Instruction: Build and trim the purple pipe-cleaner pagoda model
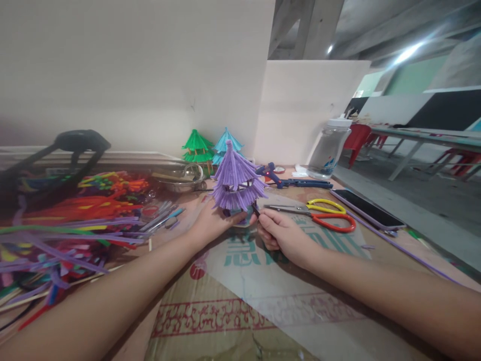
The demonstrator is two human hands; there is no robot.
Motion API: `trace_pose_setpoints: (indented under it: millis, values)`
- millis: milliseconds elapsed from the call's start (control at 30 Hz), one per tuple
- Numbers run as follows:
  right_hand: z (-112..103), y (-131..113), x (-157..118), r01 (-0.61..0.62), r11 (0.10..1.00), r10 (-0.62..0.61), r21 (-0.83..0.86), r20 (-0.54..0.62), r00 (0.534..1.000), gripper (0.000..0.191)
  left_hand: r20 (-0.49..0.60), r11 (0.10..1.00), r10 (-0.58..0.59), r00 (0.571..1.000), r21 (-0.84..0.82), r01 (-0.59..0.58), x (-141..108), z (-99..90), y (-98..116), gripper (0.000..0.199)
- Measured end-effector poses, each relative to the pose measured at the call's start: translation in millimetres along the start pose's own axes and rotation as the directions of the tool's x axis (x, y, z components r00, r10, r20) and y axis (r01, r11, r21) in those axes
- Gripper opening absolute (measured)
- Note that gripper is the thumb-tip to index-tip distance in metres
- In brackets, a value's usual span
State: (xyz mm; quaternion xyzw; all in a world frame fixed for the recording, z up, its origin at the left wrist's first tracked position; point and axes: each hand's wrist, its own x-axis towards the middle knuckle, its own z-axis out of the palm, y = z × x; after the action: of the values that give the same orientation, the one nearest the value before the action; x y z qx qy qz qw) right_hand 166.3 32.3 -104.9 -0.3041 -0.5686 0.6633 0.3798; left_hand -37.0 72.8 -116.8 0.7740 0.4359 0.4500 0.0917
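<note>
A small two-tiered pagoda model (235,173), covered in purple pipe cleaners, stands upright at the middle of the cardboard. My left hand (212,218) is closed around its base from the left, the thumb in front and the other fingers mostly hidden. To the right of the base, my right hand (280,230) is closed in a pinch on a thin dark stick-like piece (256,208), whose tip reaches the lower roof. Just beyond that hand lie scissors (330,215) with one yellow and one red handle.
Green (197,145) and blue pagodas (226,141) stand behind. A glue gun (276,175), blue pliers-like tool (310,184), water bottle (329,150) and phone (366,208) lie right. Pipe cleaners (71,215), a glass bowl (180,178) and a blurred black object (80,140) are left.
</note>
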Motion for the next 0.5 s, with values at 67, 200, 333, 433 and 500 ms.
trace_pose_setpoints:
  millis: [67, 200, 333, 433, 500]
  values:
    - [-0.2, 0.4, 0.6, -0.002, 1.000, 0.002, 0.004, -0.003, 1.000, 0.039, 0.004, 1.000, -0.001, 1.000, 0.011, 0.001, 0.2, -1.0, 1.4, 0.037]
    - [-1.1, 1.5, 0.7, -0.013, 0.999, 0.013, 0.047, -0.002, 1.000, 0.042, 0.004, 1.000, 0.011, 1.000, 0.026, -0.011, 0.4, -1.8, 1.2, 0.038]
    - [-1.8, 2.6, -0.2, -0.007, 0.999, 0.006, 0.048, 0.016, 1.000, 0.040, 0.011, 1.000, 0.008, 1.000, 0.026, -0.009, 0.5, -1.2, 0.1, 0.040]
    - [-1.9, 2.9, 0.0, -0.003, 0.999, 0.002, 0.032, 0.021, 1.000, 0.039, 0.004, 1.000, -0.004, 1.000, 0.030, 0.004, 0.5, -0.9, 0.3, 0.044]
    - [-1.9, 2.7, 0.3, -0.003, 1.000, 0.003, 0.021, 0.022, 1.000, 0.039, -0.001, 0.999, 0.002, 1.000, 0.039, -0.002, 0.5, -1.0, 1.1, 0.042]
